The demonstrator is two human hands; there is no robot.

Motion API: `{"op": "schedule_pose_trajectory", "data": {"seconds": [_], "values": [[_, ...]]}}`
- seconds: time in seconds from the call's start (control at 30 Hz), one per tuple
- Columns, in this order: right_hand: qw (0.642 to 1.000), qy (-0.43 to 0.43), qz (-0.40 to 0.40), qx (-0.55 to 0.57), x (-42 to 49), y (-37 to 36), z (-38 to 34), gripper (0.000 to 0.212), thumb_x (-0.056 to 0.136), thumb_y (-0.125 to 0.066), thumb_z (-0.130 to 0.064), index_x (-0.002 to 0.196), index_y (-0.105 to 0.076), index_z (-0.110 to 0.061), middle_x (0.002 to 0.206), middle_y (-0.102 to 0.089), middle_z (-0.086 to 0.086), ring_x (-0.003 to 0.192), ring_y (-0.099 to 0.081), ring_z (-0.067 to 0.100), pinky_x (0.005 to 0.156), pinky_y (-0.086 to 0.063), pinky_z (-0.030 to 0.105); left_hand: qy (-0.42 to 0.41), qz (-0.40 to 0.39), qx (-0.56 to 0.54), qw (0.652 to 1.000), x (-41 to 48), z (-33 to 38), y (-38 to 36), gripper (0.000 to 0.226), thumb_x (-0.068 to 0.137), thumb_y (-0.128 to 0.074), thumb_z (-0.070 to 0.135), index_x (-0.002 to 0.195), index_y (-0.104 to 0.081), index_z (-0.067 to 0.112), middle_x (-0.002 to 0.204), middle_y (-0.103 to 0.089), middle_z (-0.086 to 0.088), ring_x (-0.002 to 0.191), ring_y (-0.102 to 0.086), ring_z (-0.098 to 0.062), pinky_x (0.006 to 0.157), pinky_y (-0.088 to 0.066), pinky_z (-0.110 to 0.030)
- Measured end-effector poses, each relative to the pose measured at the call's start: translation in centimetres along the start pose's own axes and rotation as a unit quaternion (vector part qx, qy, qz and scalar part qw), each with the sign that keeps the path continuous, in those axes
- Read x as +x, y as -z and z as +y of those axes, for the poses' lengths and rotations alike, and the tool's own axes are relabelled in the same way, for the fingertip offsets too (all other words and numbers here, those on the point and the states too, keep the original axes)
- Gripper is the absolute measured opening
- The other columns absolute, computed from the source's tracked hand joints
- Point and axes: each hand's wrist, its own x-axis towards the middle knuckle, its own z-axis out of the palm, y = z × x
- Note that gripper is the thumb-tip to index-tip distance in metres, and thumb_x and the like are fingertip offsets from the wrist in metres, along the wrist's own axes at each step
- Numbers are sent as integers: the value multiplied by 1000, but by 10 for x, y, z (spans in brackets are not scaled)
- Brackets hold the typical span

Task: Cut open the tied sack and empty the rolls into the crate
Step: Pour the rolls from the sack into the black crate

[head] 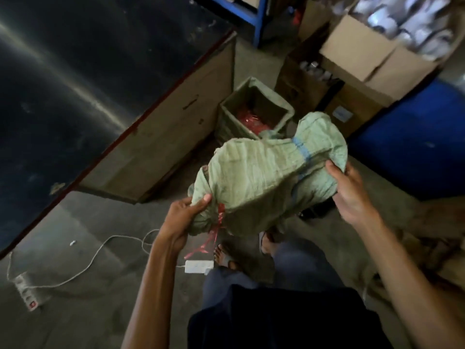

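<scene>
A pale green woven sack (261, 177) is held in the air in front of me, bulging and lying roughly sideways. Its neck is tied with a red plastic strip (219, 220) whose ends hang down. My left hand (186, 217) grips the gathered neck just beside the tie. My right hand (349, 190) holds the sack's far bottom end, near a blue stripe. Behind the sack on the floor stands a crate (231, 107) lined with sacking, with red material inside. No rolls or cutting tool show.
A dark table (83, 79) with a wooden side fills the left. Cardboard boxes (364, 59) with white items and a blue drum (415, 147) stand at the right. A white cable, adapter (198, 266) and power strip (27, 293) lie on the floor by my feet.
</scene>
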Motion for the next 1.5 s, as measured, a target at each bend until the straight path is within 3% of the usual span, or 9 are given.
{"op": "schedule_pose_trajectory", "data": {"seconds": [0.27,0.37,0.47,0.7,0.83,0.97,1.23,1.37,1.5], "values": [[991,-48,116,-52,7,118,50,43,92,-63,-21,134,-59,-11,126,-68,8,117,-65,26,98,-52,40,-49,-39,47,997,47,-24,-56,32,95,-64,16,123,-66,2,109,-78,-11,94,-76,-15,82,-62,-27],[983,-77,149,-68,35,151,69,48,88,-66,-25,132,-59,-8,121,-69,9,107,-69,24,85,-58,29,-69,-1,130,989,83,-31,-92,13,98,-62,8,109,-67,4,86,-76,2,74,-73,-4,68,-59,-21],[970,-120,191,-91,77,182,96,34,98,-56,-9,132,-58,-5,118,-68,11,83,-70,4,72,-57,19,-68,14,167,984,127,-48,-136,14,99,-62,8,87,-61,15,85,-65,-2,78,-64,-11,79,-53,-34],[920,-180,322,-136,199,305,153,31,93,-57,-21,123,-64,-18,124,-67,15,115,-63,35,98,-51,48,-139,97,275,946,257,-88,-205,31,96,-64,9,75,-46,22,66,-46,8,54,-42,7,54,-36,-14],[921,-201,282,-178,256,355,179,35,98,-54,-16,132,-59,-12,129,-64,14,113,-62,31,90,-51,35,-200,83,418,882,329,-109,-234,19,97,-65,19,87,-51,12,70,-48,-1,60,-40,-1,58,-35,-19],[922,-156,273,-224,309,360,214,31,97,-54,-12,128,-57,-11,119,-64,11,94,-58,17,63,-49,12,-142,133,358,913,394,-135,-271,23,98,-61,32,88,-46,17,77,-49,4,76,-45,-13,69,-38,-31],[910,-46,232,-340,374,319,287,66,82,-59,-21,145,-39,-17,140,-51,14,127,-52,28,105,-45,39,-34,46,336,940,458,-183,-360,38,82,-68,-11,88,-46,20,78,-52,8,62,-49,-2,51,-41,-13],[905,-146,91,-389,376,287,294,77,76,-59,-71,143,-45,-37,137,-49,21,128,-50,33,108,-42,37,76,-34,225,971,449,-190,-393,24,79,-69,11,101,-65,6,79,-70,-3,62,-65,-11,59,-54,-23],[854,-117,-3,-507,361,270,297,56,79,-62,-61,124,-65,-28,119,-60,18,117,-56,35,97,-49,39,128,-80,210,966,427,-199,-404,23,96,-65,33,91,-71,11,82,-75,-4,66,-68,-16,73,-59,-30]]}}
